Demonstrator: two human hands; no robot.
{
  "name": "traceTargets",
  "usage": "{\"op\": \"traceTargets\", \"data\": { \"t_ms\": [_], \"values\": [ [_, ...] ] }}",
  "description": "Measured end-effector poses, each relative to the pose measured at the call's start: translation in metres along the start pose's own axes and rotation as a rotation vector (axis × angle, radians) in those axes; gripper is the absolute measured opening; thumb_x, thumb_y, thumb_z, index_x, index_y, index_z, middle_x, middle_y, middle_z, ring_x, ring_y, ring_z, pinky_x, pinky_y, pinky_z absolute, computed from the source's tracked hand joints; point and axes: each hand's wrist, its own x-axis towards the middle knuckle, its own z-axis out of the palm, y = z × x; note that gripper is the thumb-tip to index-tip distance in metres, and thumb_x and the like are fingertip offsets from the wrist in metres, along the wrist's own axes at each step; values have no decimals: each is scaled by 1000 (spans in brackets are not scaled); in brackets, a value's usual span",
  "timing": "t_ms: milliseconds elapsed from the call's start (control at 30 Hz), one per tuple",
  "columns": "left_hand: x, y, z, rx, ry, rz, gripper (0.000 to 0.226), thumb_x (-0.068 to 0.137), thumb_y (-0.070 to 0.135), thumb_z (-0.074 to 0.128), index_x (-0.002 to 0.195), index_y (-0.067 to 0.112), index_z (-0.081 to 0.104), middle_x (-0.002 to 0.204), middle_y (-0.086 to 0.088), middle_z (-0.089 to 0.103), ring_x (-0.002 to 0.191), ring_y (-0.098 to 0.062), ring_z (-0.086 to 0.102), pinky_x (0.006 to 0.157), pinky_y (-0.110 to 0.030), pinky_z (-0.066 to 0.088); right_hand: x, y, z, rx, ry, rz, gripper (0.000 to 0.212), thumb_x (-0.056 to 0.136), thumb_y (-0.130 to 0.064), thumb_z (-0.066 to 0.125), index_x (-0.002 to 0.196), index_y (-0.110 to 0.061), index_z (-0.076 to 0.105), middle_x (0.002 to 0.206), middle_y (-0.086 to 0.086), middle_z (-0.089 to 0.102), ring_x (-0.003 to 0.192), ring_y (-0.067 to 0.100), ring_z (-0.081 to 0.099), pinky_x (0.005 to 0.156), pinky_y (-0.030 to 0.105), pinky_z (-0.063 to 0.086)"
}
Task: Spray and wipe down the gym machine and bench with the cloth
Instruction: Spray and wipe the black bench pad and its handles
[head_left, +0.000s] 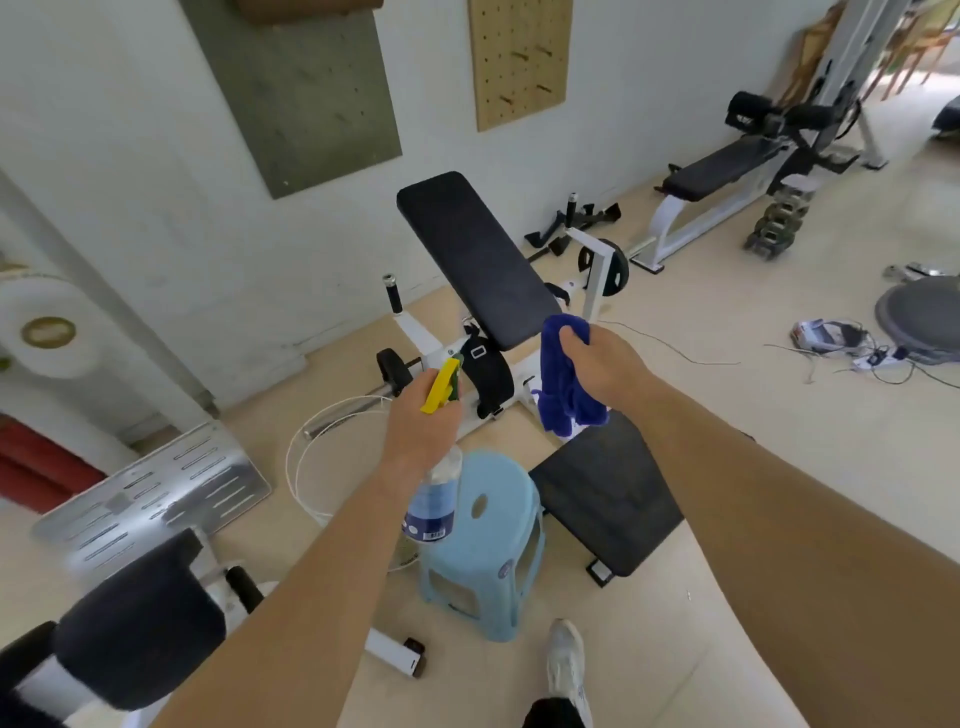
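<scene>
While a spray bottle (434, 499) with a yellow trigger (441, 387) is gripped at the neck by the left hand (421, 421), its fingers curled round it, a blue cloth (563, 395) is held bunched in the closed fingers of the right hand (605, 364) and hangs below the fist. Both hands are raised above a light-blue plastic stool (498, 540), and the bottle's clear body, part-filled with bluish liquid, is seen in front of the stool's top. The nozzle is pointed towards the black backrest pad (478, 260) of a white-framed gym bench (421, 338), which is tilted up towards the wall (156, 156); the cloth is held near the pad's lower end, though contact cannot be judged. The bench's black seat pad (605, 493) is seen below the right forearm, beside the stool. A second bench (722, 166) is set along the wall at far right, a wooden pegboard (517, 57) is fixed above, a perforated metal plate (156, 493) lies at lower left, and a white shoe (566, 660) is planted on the pale floor (727, 415).
</scene>
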Motion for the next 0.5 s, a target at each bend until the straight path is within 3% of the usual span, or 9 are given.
{"op": "traceTargets", "data": {
  "t_ms": [167,267,333,500],
  "values": [
    [91,27,72,-26,36,-32,13,88,4,57,92,12,66,78,-13,61,70,-21,53,68,-33,45,115,17,-40,-39,-83,-49,36,107,-39,36,107,-10,57,86,7,61,76,23,56,68,32,39],
    [152,49,115,-14,62,-37,14,88,4,58,95,12,67,90,-19,66,76,-30,60,72,-37,51,188,18,-72,-60,-106,-72,39,107,-39,34,104,-8,58,87,10,62,79,25,57,73,34,40],
    [183,62,136,-9,83,-50,13,87,9,59,96,16,66,90,-16,67,79,-34,63,74,-42,54,225,17,-89,-90,-132,-101,39,107,-40,34,103,-9,57,85,10,62,80,26,59,73,36,44],
    [265,95,196,-9,147,-97,13,90,9,57,96,15,66,88,-17,66,74,-24,58,70,-41,51,332,20,-137,-115,-230,-161,39,107,-42,33,103,-11,55,86,11,62,72,21,57,63,31,42]
  ]
}}
